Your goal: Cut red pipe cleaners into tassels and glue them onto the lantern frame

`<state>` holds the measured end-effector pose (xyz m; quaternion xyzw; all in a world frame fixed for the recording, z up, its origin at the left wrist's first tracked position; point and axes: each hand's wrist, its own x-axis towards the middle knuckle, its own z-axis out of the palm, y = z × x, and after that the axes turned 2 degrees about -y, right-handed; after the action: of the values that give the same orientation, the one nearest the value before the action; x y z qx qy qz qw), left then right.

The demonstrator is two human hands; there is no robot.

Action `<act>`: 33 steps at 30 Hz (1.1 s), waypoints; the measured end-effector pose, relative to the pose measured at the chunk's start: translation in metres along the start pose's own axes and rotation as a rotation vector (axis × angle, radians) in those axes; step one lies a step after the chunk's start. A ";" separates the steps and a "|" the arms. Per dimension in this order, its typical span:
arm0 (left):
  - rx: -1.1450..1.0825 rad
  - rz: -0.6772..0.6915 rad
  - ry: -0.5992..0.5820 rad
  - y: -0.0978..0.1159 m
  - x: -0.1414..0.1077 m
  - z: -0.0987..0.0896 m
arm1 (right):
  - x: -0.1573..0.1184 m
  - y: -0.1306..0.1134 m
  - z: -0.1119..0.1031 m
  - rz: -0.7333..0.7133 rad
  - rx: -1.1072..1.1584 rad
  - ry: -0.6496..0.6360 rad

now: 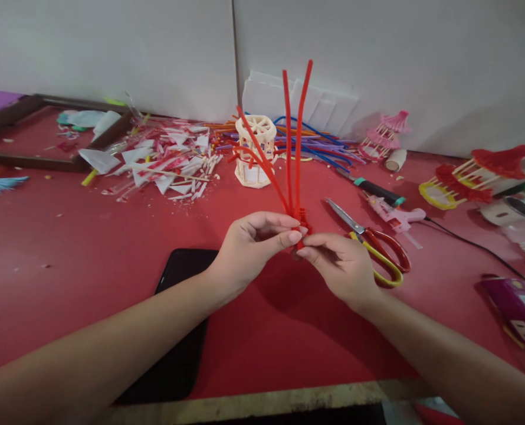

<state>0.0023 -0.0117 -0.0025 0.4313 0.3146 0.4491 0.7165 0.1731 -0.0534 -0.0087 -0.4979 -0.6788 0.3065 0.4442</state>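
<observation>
Several red pipe cleaners (298, 147) rise from between my hands, joined at the bottom in a small bent cluster. My left hand (260, 239) pinches the cluster between thumb and fingers. My right hand (337, 260) closes on its lower end, the fingertips of both hands nearly touching. Two stems stand almost upright, while others lean to the left. Behind them on the table sits a cream openwork model (256, 153) with a wheel-like top. Scissors (368, 242) with red and yellow handles lie just beyond my right hand.
A black phone-like slab (169, 336) lies under my left forearm. Paper and straw scraps (169, 159) heap at the back left, near a dark frame (32, 159). On the right are a pink glue gun (395, 213) with a cord, small pagoda models (479, 174) and a purple power strip (517, 310).
</observation>
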 end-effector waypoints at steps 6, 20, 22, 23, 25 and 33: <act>-0.062 -0.019 -0.049 -0.001 0.001 -0.002 | -0.002 0.000 0.003 0.006 0.000 0.035; -0.020 -0.121 -0.047 0.001 0.002 -0.001 | -0.003 -0.002 0.000 0.085 0.112 -0.022; -0.018 -0.134 -0.052 0.001 0.003 -0.002 | -0.002 -0.003 0.001 0.120 0.115 -0.018; -0.018 -0.137 -0.053 0.001 0.003 -0.003 | -0.001 -0.003 0.001 0.136 0.114 -0.020; -0.012 -0.146 -0.054 0.001 0.004 -0.003 | -0.001 -0.005 0.002 0.160 0.100 -0.015; 0.022 -0.178 -0.024 -0.001 0.005 -0.002 | -0.002 -0.006 -0.002 0.203 -0.001 -0.033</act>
<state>0.0030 -0.0069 -0.0051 0.4147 0.3478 0.3751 0.7526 0.1724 -0.0571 -0.0034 -0.5594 -0.6323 0.3575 0.3994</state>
